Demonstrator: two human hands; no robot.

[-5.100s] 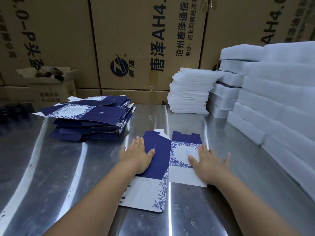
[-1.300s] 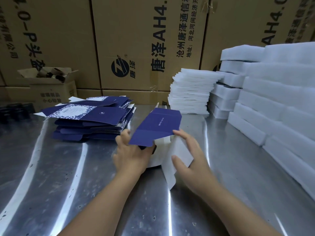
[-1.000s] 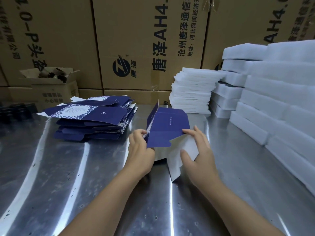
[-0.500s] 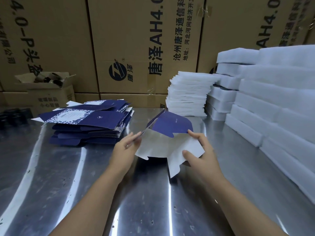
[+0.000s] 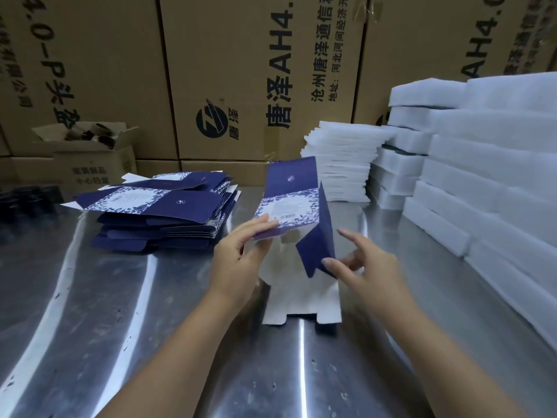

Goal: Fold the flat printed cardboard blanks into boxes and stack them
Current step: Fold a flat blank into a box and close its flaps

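A navy and white floral printed cardboard blank (image 5: pixel 291 203) is half opened into a box shape above the steel table (image 5: pixel 90 297), its white inner flaps hanging down toward me. My left hand (image 5: pixel 238 257) pinches the near left edge of its printed panel. My right hand (image 5: pixel 364 267) touches the navy side panel with thumb and fingertips, its other fingers spread. A pile of flat navy blanks (image 5: pixel 159 212) lies on the table to the left, behind my left hand.
White foam sheets (image 5: pixel 340 164) are stacked at the back centre, and thicker white foam blocks (image 5: pixel 482 176) fill the right side. Large printed brown cartons (image 5: pixel 241 70) wall the back. A small opened carton (image 5: pixel 87 158) stands at the far left.
The blank has been turned and raised: the printed floral panel now faces up and the navy side panel is folded down on the right. My left hand shifted its hold to the panel's near edge.
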